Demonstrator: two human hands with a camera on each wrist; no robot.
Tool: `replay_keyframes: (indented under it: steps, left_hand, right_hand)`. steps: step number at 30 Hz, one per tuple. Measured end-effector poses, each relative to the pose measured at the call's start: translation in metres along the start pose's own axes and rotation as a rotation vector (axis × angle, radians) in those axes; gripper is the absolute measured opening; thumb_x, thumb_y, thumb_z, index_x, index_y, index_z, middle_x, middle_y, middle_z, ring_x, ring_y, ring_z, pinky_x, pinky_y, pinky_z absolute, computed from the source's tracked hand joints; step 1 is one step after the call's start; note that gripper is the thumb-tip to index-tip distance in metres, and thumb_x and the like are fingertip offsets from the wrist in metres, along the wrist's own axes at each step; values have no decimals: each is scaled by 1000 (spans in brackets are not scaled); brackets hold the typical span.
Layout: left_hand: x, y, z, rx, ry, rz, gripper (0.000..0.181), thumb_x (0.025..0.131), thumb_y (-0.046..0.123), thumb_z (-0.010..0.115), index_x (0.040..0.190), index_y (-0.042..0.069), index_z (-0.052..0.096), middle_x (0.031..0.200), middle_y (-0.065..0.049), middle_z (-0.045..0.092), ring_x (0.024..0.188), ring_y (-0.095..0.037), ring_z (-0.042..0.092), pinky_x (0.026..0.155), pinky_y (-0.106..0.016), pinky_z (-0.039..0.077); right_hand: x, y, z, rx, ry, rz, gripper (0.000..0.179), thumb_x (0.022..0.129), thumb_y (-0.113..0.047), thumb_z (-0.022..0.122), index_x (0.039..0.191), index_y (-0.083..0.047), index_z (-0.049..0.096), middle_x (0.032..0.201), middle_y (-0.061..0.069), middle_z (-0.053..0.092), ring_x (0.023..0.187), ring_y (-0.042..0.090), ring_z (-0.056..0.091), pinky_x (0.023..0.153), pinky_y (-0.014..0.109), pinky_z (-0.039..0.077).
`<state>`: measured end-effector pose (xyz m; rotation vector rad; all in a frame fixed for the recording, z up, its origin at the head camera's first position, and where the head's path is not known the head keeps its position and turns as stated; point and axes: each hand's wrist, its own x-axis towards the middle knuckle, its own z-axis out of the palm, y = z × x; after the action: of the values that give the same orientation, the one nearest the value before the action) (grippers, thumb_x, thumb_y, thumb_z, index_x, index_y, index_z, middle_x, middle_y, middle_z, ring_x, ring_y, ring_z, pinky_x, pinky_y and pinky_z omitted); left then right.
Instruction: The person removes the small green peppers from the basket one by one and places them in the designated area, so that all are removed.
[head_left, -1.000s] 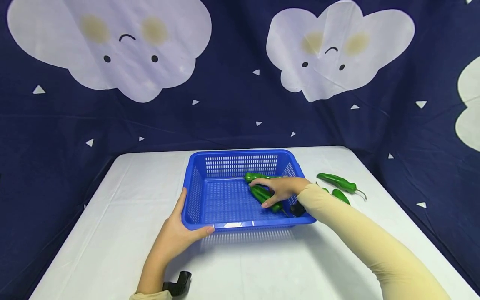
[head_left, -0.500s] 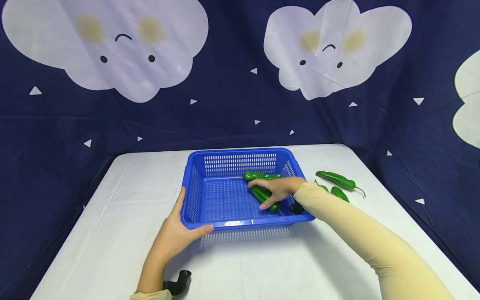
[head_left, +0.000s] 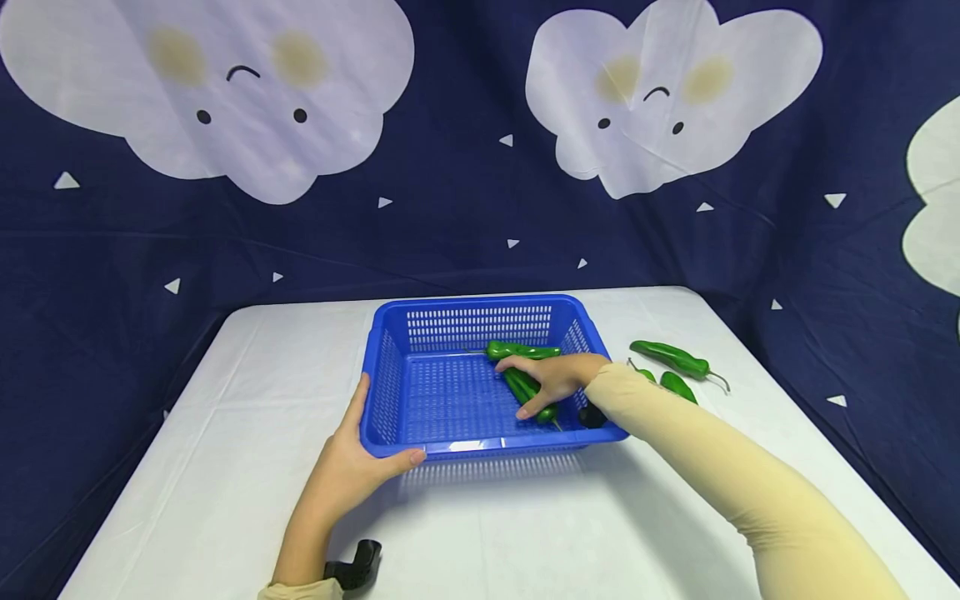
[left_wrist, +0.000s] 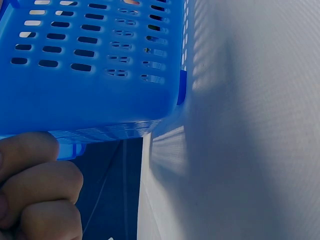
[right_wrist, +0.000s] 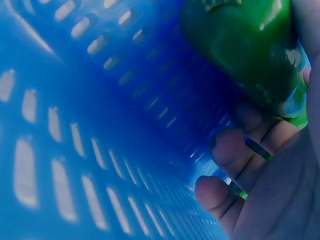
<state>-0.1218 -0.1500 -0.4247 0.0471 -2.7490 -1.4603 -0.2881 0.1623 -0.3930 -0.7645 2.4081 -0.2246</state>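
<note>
My left hand (head_left: 341, 475) grips the front left corner of a blue plastic basket (head_left: 453, 450), its thumb along the front rim. In the left wrist view, its curled fingers (left_wrist: 45, 180) sit beside the basket's perforated wall (left_wrist: 75, 95). My right hand (head_left: 558, 381) reaches inside over the right wall and holds a green chili pepper (head_left: 547, 414), thumb on the near side. This pepper (right_wrist: 245, 45) is large in the right wrist view, against the fingers; the hand hides its middle. A second pepper (head_left: 517, 351) lies behind it in the basket.
On the white table (head_left: 225, 467), right of the basket, lie a long green pepper (head_left: 675, 358) and two more, one pepper (head_left: 678, 386) partly behind the right sleeve (head_left: 697, 450). A dark blue cloth with clouds (head_left: 465, 208) hangs behind.
The pepper under my right hand has turned slightly, its stem end shifting a little left. The left hand keeps its grip on the basket. The whole head view has shifted slightly.
</note>
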Motion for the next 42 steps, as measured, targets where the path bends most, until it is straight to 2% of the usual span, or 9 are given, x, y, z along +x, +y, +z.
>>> replay_keyframes:
  steps: [10, 15, 22, 31, 42]
  left_hand:
    - [0, 1, 0, -9, -5, 6, 131, 67, 58, 86, 158, 38, -5, 164, -18, 21, 145, -45, 31, 111, -67, 31]
    - [-1, 1, -1, -12, -4, 6, 132, 66, 57, 87, 159, 37, -5, 165, -16, 19, 146, -45, 30, 111, -66, 31]
    - [-1, 0, 0, -23, -5, 23, 131, 67, 55, 87, 159, 35, -4, 164, -16, 21, 145, -43, 33, 111, -65, 32]
    - [0, 0, -1, -19, -3, 22, 132, 67, 57, 86, 159, 35, -5, 165, -15, 19, 146, -43, 32, 112, -65, 32]
    - [-1, 1, -1, -19, -6, 14, 131, 67, 55, 87, 159, 36, -5, 163, -19, 22, 144, -45, 34, 111, -65, 33]
  right_hand:
    - [7, 1, 2, -29, 1, 42, 90, 78, -61, 75, 149, -48, 22, 158, 12, 30, 138, 29, 39, 114, 56, 32]
    - [9, 1, 3, -29, 5, 58, 89, 76, -62, 77, 147, -52, 24, 152, 11, 36, 131, 27, 43, 112, 54, 35]
    - [9, 4, 3, -1, 21, 41, 90, 75, -59, 80, 146, -50, 27, 151, 9, 38, 127, 24, 45, 111, 50, 36]
    - [9, 8, -3, 84, 65, -13, 91, 76, -52, 82, 149, -40, 27, 124, 9, 50, 106, 22, 52, 97, 39, 44]
    - [7, 9, -6, 150, 108, -48, 91, 75, -46, 84, 148, -40, 30, 111, 9, 54, 96, 22, 56, 84, 33, 47]
